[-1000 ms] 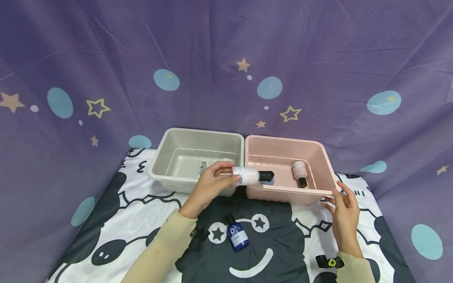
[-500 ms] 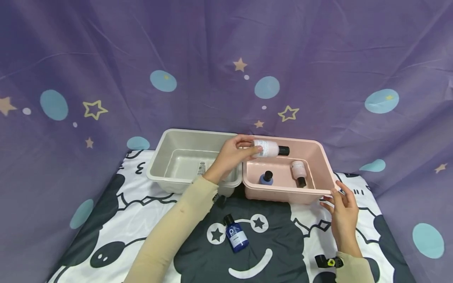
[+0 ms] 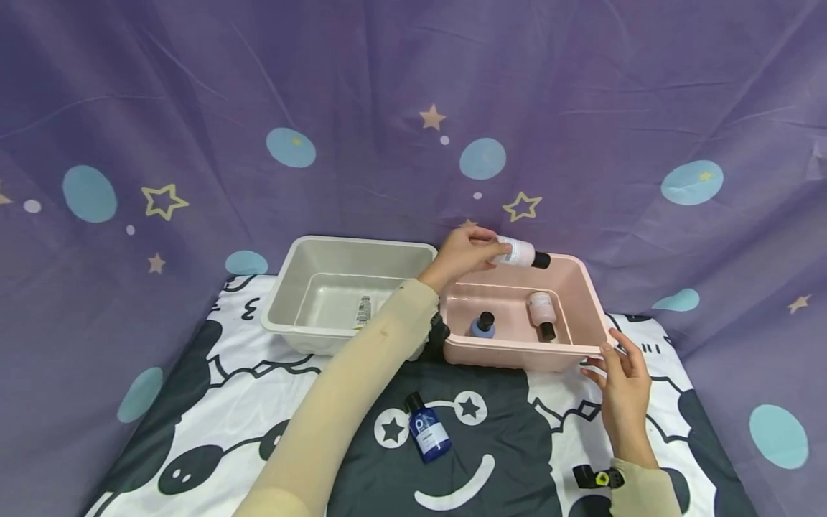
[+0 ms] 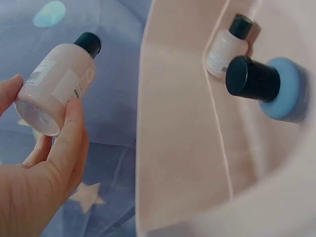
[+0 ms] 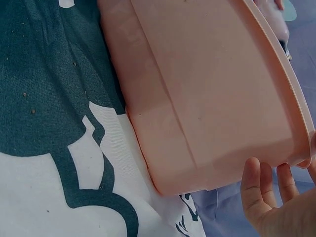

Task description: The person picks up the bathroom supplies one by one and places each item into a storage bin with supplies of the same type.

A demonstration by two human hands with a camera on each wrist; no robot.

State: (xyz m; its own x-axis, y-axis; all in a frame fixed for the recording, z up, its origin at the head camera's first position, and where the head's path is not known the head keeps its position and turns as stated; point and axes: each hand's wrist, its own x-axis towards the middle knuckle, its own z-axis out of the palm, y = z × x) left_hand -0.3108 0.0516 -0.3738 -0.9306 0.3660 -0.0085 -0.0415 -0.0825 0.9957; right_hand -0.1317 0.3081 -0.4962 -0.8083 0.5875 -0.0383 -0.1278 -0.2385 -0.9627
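Observation:
My left hand [image 3: 466, 253] pinches a small pale pink bottle [image 3: 515, 252] with a black cap near its base. It is held tilted over the back rim of the pink bin [image 3: 510, 352], cap pointing right. Inside that bin lie another pale pink bottle [image 3: 541, 307] with a black cap and a blue bottle [image 4: 287, 91], also black-capped. At the bin's front right corner, my right hand [image 3: 625, 391] grips the rim with thumb and fingers; in the right wrist view several fingertips [image 5: 251, 170] show beside the outer wall.
A grey-white bin [image 3: 310, 332] stands left of the pink one, holding a labelled item [image 3: 364, 310] partly hidden by the left sleeve. A dark blue bottle [image 3: 428, 434] lies on the patterned cloth [image 3: 504, 424] in front. Behind hangs a purple curtain [image 3: 362, 129].
My left hand has carried the pale pink bottle rightward and back, from the front between the bins to the pink bin's back rim. The right hand stays at the corner.

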